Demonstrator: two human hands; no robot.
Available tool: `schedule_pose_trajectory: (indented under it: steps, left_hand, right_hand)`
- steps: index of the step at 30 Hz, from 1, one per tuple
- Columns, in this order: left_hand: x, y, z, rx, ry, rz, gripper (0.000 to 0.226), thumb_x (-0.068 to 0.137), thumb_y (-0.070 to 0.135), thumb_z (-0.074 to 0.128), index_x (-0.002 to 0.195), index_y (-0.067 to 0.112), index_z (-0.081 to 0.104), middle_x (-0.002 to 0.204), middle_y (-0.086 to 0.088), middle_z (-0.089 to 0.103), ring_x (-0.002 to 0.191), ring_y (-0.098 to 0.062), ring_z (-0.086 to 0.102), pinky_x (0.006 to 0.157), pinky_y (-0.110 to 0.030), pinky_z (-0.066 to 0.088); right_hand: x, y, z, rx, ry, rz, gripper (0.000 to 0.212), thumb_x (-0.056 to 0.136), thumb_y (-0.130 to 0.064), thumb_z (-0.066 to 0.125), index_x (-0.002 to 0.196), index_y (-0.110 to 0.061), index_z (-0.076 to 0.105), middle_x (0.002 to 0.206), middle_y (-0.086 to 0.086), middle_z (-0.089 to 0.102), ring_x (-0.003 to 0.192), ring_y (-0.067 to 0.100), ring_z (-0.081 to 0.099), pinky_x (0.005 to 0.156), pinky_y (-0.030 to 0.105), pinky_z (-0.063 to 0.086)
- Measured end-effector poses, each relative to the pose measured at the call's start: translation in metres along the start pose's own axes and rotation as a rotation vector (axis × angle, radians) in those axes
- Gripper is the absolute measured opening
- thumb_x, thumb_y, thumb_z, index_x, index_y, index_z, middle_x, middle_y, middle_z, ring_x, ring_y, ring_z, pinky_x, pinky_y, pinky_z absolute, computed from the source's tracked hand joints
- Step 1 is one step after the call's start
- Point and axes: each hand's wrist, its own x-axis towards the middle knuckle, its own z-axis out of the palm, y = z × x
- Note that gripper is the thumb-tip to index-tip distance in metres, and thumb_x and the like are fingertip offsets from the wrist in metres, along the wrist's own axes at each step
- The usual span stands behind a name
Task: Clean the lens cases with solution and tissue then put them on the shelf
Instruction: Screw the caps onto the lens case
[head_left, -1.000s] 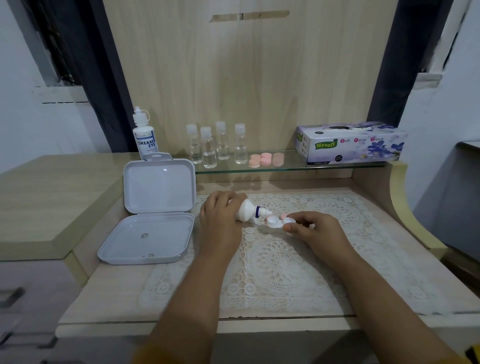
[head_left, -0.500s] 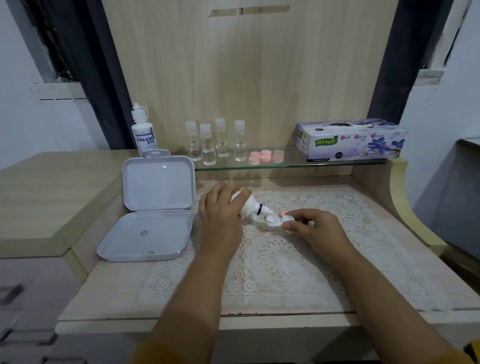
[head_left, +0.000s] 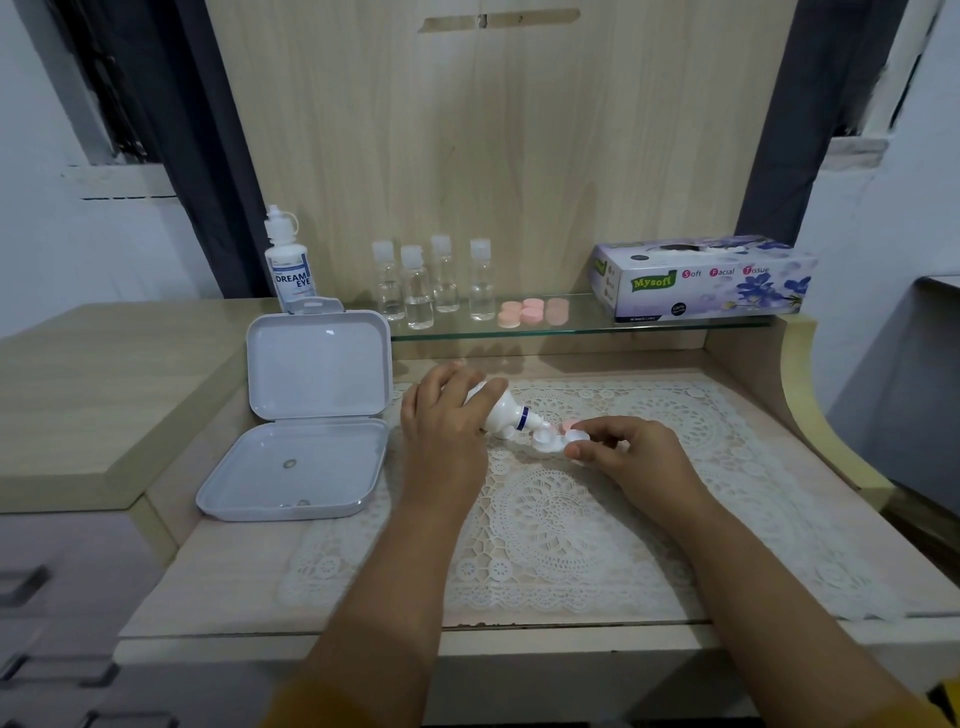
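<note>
Head view: the left hand (head_left: 441, 426) grips a white solution bottle (head_left: 501, 413), tipped with its nozzle at a white lens case (head_left: 553, 441) on the lace mat (head_left: 545, 519); the right hand (head_left: 618, 454) pinches what seems the case's edge.

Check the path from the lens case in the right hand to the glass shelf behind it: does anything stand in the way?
Nothing visible blocks it. The right hand holds the lens case over the lace mat; open space lies between it and the glass shelf. The shelf's free stretch lies between the pink caps and tissue box.
</note>
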Motion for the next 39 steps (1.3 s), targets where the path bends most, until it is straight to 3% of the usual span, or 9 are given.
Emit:
schedule_pose_trajectory:
  steps: [20,27,39]
  left_hand:
    - [0.0006,0.0016,-0.0022,0.017,-0.018,-0.025,0.06,0.052,-0.014,0.074,0.104,0.017,0.071,0.105,-0.003,0.068,0.103,-0.033,0.057,0.087,-0.047,0.04]
    - [-0.0007,0.0013,-0.0019,0.013,-0.012,-0.032,0.058,0.057,-0.012,0.072,0.107,0.017,0.069,0.106,-0.001,0.066,0.107,-0.027,0.05,0.089,-0.046,0.039]
    - [-0.0012,0.0013,-0.0027,0.025,-0.031,-0.04,0.059,0.055,-0.012,0.074,0.106,0.017,0.071,0.105,-0.002,0.067,0.104,-0.032,0.056,0.088,-0.046,0.039]
  right_hand:
    - [-0.0005,-0.0019,-0.0005,0.017,-0.008,0.012,0.016,0.078,-0.028,0.075,0.094,-0.03,0.072,0.077,-0.007,0.064,0.071,0.007,0.055,0.06,0.008,0.04]
    - [-0.0011,-0.0029,-0.0005,0.017,-0.006,0.008,0.018,0.078,-0.026,0.075,0.096,-0.026,0.072,0.077,-0.006,0.063,0.07,0.007,0.054,0.057,0.003,0.04]
    - [-0.0011,-0.0028,-0.0002,0.012,0.0,0.014,0.018,0.079,-0.026,0.075,0.096,-0.027,0.072,0.08,-0.008,0.064,0.072,0.004,0.056,0.058,0.003,0.04]
